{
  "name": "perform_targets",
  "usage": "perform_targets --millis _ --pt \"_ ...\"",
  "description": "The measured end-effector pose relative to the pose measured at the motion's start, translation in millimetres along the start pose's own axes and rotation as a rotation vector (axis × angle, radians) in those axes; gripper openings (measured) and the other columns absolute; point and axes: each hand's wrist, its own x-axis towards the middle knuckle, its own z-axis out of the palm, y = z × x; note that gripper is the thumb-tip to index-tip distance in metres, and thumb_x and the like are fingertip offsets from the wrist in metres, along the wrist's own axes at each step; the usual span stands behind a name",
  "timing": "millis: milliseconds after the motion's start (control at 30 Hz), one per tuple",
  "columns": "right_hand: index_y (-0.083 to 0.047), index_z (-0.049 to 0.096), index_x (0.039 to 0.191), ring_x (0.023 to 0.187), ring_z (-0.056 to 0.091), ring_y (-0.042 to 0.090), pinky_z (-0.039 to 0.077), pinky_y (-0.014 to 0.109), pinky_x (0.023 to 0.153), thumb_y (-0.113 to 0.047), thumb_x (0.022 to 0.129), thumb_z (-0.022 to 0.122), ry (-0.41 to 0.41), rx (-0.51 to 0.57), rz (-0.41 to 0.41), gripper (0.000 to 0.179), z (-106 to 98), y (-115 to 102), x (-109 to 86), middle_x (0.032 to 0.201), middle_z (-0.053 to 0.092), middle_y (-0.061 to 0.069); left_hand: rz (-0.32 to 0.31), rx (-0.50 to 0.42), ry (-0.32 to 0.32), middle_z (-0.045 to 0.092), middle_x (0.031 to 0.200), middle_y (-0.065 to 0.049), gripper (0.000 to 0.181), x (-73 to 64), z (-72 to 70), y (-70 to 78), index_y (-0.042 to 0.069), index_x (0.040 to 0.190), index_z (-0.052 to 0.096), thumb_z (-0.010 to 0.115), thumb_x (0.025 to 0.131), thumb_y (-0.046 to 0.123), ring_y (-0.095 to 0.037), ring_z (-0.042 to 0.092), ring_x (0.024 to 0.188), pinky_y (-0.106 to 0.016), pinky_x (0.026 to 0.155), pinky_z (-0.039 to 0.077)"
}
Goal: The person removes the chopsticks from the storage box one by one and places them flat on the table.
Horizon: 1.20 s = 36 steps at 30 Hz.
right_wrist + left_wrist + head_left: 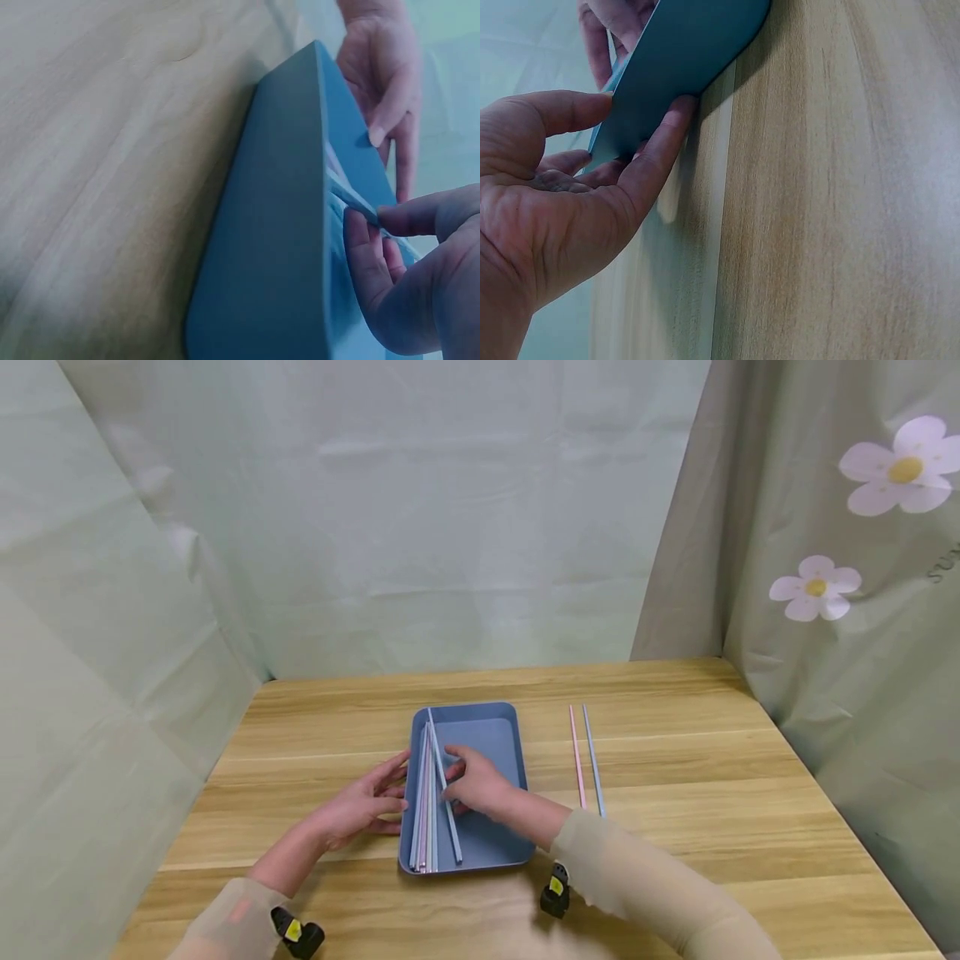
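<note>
My right hand [480,789] reaches over a shallow blue tray [491,739]. Its thumb and fingers pinch a light blue chopstick [454,839], which lies slanted lengthwise over the tray. Several pastel chopsticks [423,835] lie side by side along the tray's left side, just left of the pinched one. My left hand [363,808] rests against the tray's left wall, fingers spread and mostly straight, with the thumb [581,111] at the rim. In the right wrist view, the tray wall [277,202] hides most of the chopsticks.
On the wooden table [712,793], right of the tray, a pink chopstick [577,756] and a blue chopstick [592,760] lie nearly parallel. The right forearm overlaps their near ends. Pale curtains [480,527] hang behind and along both sides of the table.
</note>
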Motion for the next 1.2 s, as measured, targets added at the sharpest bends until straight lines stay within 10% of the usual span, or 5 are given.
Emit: perform_targets --millis 1200 --pt "-0.008 0.044 0.154 0.089 0.057 0.023 0.06 0.052 0.075 0.01 0.09 0.064 0.167 0.137 -0.119 0.069 -108.6 -8.4 -38.1 0.114 0.051 0.016 0.037 0.077 0.08 0.011 0.169 -0.02 0.078 1.5 5.6 -3.5 0.016 0.166 0.011 0.054 0.102 0.004 -0.047 0.03 0.146 -0.053 0.093 0.055"
